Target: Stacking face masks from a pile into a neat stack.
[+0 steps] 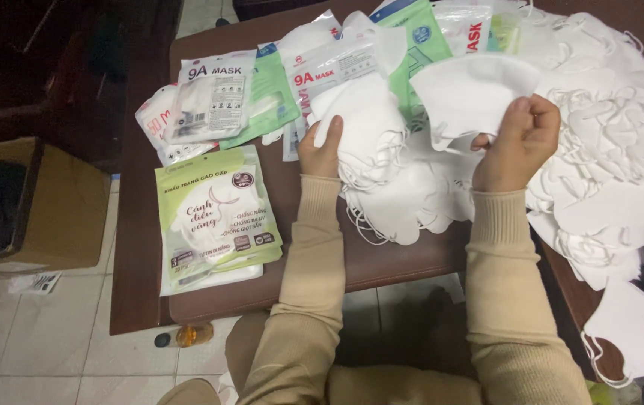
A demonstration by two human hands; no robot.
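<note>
Brown table point(142, 247) over a pale tiled floor point(52, 352), crowded with face masks and their packets. Left hand point(323, 150) rests on a stack of white masks point(363, 124), fingers curled round its near edge, apparently to keep the stack squared and from sliding. Right hand point(519, 142) holds one loose white mask point(472, 94) lifted off the table, thumb and fingers pinched on its lower edge so the body fans open upward; likely held that way to inspect or align it against the stack. Both sleeves beige, ribbed cuffs.

Big heap of loose white masks point(607, 150) spreads on the right side of the table, ear loops tangled, within easy reach of the right hand. More flat masks point(404, 202) lie under and in front of the stack. Green-and-white packet point(213, 217) lies flat near the left front edge; clear printed packets point(213, 97) sit further back, kept apart from the loose ones. Cardboard box point(44, 202) stands on the floor at left. Small amber bottle point(193, 334) lies on the tiles under the table edge.
</note>
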